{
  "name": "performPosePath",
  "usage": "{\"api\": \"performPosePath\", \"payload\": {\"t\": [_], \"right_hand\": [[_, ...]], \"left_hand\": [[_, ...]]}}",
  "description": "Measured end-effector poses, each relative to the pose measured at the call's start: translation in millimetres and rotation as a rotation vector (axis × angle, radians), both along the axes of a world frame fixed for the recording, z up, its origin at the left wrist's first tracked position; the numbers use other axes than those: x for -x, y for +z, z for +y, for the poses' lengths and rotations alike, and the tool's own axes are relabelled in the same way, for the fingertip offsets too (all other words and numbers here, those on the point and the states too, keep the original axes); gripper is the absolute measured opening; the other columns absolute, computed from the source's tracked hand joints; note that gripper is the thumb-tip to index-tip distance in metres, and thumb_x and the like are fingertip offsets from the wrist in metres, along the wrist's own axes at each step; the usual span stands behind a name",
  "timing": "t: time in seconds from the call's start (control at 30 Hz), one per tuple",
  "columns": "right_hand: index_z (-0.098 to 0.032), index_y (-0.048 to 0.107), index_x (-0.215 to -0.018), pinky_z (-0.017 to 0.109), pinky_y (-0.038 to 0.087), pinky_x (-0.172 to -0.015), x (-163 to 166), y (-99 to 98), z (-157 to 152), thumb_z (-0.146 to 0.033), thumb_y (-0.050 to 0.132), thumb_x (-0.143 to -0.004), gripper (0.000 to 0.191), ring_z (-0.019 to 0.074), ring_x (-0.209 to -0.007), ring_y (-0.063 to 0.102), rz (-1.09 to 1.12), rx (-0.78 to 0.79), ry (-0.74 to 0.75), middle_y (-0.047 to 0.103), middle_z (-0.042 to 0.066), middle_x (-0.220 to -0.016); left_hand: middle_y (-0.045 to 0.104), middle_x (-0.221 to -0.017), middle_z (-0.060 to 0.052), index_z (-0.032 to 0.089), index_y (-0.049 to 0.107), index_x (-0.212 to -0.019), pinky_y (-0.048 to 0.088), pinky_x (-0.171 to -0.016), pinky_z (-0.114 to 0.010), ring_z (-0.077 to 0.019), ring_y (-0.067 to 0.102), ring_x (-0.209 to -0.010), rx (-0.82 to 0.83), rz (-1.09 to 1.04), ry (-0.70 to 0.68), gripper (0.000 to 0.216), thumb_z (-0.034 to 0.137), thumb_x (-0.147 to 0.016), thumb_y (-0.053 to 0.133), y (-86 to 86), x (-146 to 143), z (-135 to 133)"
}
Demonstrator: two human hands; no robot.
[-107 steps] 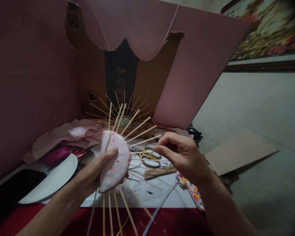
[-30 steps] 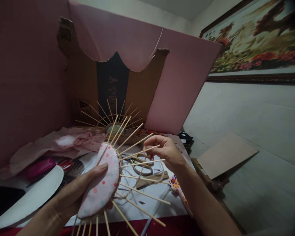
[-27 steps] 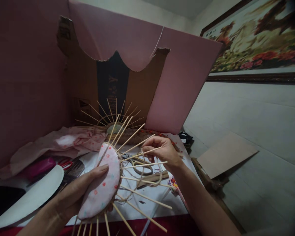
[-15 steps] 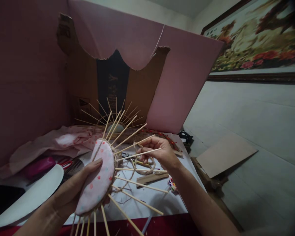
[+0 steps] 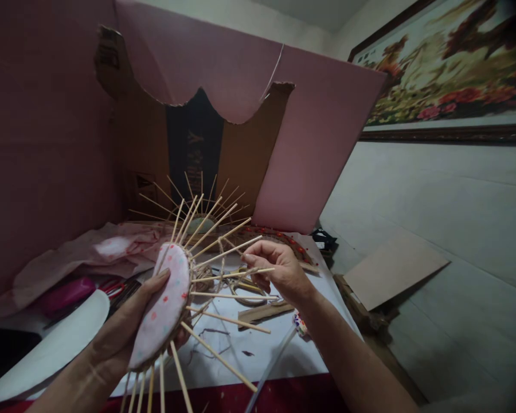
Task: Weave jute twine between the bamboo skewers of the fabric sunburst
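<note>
My left hand point(image 5: 129, 321) grips a half-round piece point(image 5: 163, 312) covered in pale fabric with red and bluish spots, thumb on its face and fingers behind. Thin wooden sticks point(image 5: 227, 245) fan out from its curved edge, with twine wound near their bases. To the right, my right hand point(image 5: 279, 267) pinches a strand of brown twine point(image 5: 222, 258) that runs among the upper sticks. Its fingertips are close to the stick ends. Behind the sticks lie a ball of twine point(image 5: 204, 278) and a pair of scissors point(image 5: 246, 292), both partly covered.
A second stick fan point(image 5: 202, 223) stands at the back before a cardboard box point(image 5: 249, 155). Spotted cloth point(image 5: 86, 258), a purple item point(image 5: 66, 293) and a white curved sheet point(image 5: 55, 350) lie left. A cardboard strip point(image 5: 264, 311) and a translucent stick point(image 5: 269, 367) lie right.
The fabric half-round has shifted slightly left with my left hand. My right hand keeps its pinch, and the twine now stretches more visibly between the sticks and its fingers.
</note>
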State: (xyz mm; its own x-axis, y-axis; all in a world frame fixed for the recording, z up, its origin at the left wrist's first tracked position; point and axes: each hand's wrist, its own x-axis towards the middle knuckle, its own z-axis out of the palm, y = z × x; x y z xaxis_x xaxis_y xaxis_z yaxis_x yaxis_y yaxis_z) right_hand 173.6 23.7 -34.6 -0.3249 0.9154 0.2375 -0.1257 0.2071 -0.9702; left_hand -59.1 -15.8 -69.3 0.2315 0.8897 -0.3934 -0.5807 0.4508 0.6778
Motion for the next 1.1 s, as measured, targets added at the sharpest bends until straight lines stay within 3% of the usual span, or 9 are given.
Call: {"api": "performPosePath", "payload": {"t": [0.27, 0.4, 0.57, 0.73, 0.9, 1.0, 1.1], "right_hand": [[-0.016, 0.058, -0.069, 0.015, 0.030, -0.031, 1.1, -0.7, -0.8, -0.031, 0.075, -0.068, 0.023, 0.0038, -0.034, 0.040, 0.046, 0.031, 0.020, 0.051, -0.007, -0.047], [-0.016, 0.062, -0.080, 0.015, 0.032, -0.034, -9.2, -0.7, 4.7, -0.027, 0.078, -0.065, 0.024, 0.0037, -0.039, 0.043, 0.026, 0.088, 0.084, 0.054, -0.006, -0.056], [-0.013, 0.063, -0.075, 0.017, 0.035, -0.042, -27.2, 0.5, 12.2, -0.026, 0.074, -0.071, 0.017, 0.0041, -0.045, 0.045, -0.096, 0.087, 0.132, 0.057, -0.003, -0.059], [-0.016, 0.056, -0.074, 0.019, 0.042, -0.052, -32.3, 12.1, 6.8, -0.030, 0.066, -0.080, 0.018, 0.0096, -0.064, 0.057, 0.149, 0.169, 0.155, 0.061, 0.000, -0.070], [-0.017, 0.050, -0.070, 0.015, 0.021, -0.036, -31.6, 15.8, 3.9, -0.030, 0.068, -0.079, 0.024, 0.0028, -0.036, 0.023, 0.213, 0.246, 0.183, 0.028, -0.012, -0.044], [-0.016, 0.056, -0.075, 0.016, 0.018, -0.035, -31.9, 13.3, 5.7, -0.038, 0.063, -0.083, 0.024, 0.0031, -0.036, 0.015, 0.189, 0.185, 0.164, 0.023, -0.013, -0.040], [-0.016, 0.058, -0.077, 0.017, 0.015, -0.036, -31.3, 10.6, 8.2, -0.042, 0.062, -0.084, 0.027, 0.0030, -0.037, 0.016, 0.193, 0.146, 0.131, 0.028, -0.012, -0.040]], "left_hand": [[0.067, -0.057, -0.009, 0.011, 0.064, -0.075, 0.054, -0.040, -0.032, -0.0197, 0.060, -0.041, 0.038, 0.001, -0.033, 0.019, 0.029, -0.081, 0.059, -4.8, 0.9, 0.8], [0.068, -0.060, -0.010, 0.010, 0.066, -0.076, 0.055, -0.044, -0.035, -0.0208, 0.062, -0.044, 0.020, -0.064, -0.008, 0.020, 0.027, -0.083, 0.058, -7.7, 1.3, 0.7], [0.070, -0.062, -0.011, 0.009, 0.067, -0.077, 0.056, -0.045, -0.034, -0.0211, 0.064, -0.045, 0.026, -0.042, 0.059, 0.020, 0.024, -0.084, 0.055, -3.4, -3.0, -1.7], [0.072, -0.066, -0.013, 0.007, 0.067, -0.077, 0.057, -0.051, -0.031, -0.0224, 0.067, -0.051, -0.012, 0.032, 0.012, 0.018, 0.024, -0.081, 0.061, -0.3, -3.5, -4.2], [0.072, -0.066, -0.013, 0.008, 0.068, -0.078, 0.057, -0.053, -0.032, -0.0233, 0.068, -0.052, -0.049, 0.107, -0.031, 0.018, 0.025, -0.079, 0.063, 1.0, 2.0, -4.0], [0.072, -0.066, -0.012, 0.009, 0.068, -0.078, 0.057, -0.053, -0.030, -0.0224, 0.068, -0.052, -0.060, 0.111, -0.031, 0.016, 0.024, -0.078, 0.063, -0.2, 4.6, -2.9], [0.072, -0.066, -0.011, 0.010, 0.068, -0.076, 0.058, -0.056, -0.029, -0.0211, 0.068, -0.053, -0.034, 0.078, -0.037, 0.015, 0.024, -0.079, 0.063, -3.9, 4.5, -1.9]]}}
